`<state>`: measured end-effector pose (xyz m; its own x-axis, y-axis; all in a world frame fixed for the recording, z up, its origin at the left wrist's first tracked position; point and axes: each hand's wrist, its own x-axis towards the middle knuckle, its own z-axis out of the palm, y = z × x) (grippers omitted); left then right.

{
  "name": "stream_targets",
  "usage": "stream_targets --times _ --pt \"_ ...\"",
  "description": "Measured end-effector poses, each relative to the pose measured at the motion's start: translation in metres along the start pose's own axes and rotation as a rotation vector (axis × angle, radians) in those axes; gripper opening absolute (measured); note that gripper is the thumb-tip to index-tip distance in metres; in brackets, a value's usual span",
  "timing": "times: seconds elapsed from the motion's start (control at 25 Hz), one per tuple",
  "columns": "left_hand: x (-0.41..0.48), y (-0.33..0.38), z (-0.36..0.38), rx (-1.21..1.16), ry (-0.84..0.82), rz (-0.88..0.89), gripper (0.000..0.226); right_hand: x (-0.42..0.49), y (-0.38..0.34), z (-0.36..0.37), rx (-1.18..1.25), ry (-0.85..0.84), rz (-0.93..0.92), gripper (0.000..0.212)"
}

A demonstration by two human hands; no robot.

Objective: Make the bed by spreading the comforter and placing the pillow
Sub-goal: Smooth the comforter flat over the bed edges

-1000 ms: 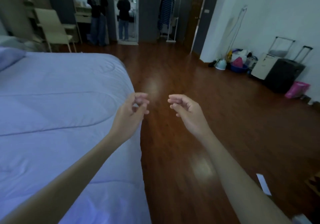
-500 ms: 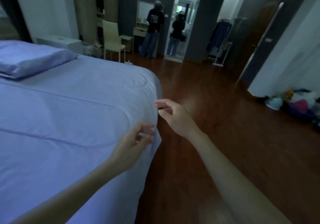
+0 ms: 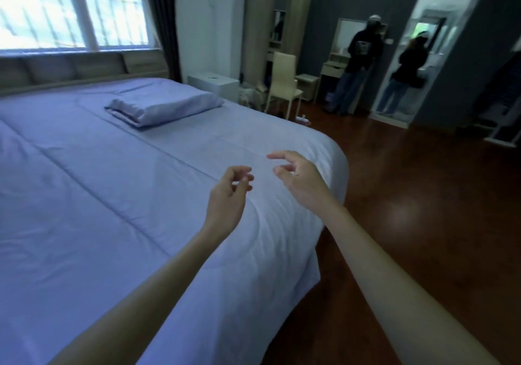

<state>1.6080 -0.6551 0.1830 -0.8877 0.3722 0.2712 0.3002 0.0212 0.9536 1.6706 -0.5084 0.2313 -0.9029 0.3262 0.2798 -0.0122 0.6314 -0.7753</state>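
Observation:
A lavender quilted comforter (image 3: 118,195) lies spread flat over the bed and hangs down at the near right corner. One lavender pillow (image 3: 163,108) rests on it near the headboard, right of centre. My left hand (image 3: 228,198) hovers above the comforter's right part, fingers loosely curled, holding nothing. My right hand (image 3: 298,178) floats just right of it above the bed's corner, fingers apart and empty. Neither hand touches the fabric.
A wooden headboard (image 3: 84,68) and window (image 3: 73,9) stand behind the bed. A white bedside cabinet (image 3: 214,85), cream chair (image 3: 284,82) and vanity desk (image 3: 335,68) line the far wall. Two people (image 3: 363,62) stand by a doorway. Dark wood floor (image 3: 423,223) lies to the right.
The view has swung left from the floor toward the bed head, bringing pillow and window into sight. Both hands moved from beside the bed's edge to above the comforter, still empty.

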Motion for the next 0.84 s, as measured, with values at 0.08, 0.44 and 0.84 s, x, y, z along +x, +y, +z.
stream_targets --times 0.08,0.44,0.84 --pt "0.029 -0.018 0.029 0.028 0.061 -0.03 0.021 0.03 0.03 -0.015 0.003 -0.049 -0.034 0.026" --pt "0.097 -0.109 0.084 0.228 0.384 -0.271 0.021 0.17 0.148 -0.021 0.057 -0.293 -0.037 0.026" --pt "0.163 -0.315 0.081 0.84 0.124 -0.507 0.051 0.224 0.291 0.158 0.135 -0.631 0.151 0.027"
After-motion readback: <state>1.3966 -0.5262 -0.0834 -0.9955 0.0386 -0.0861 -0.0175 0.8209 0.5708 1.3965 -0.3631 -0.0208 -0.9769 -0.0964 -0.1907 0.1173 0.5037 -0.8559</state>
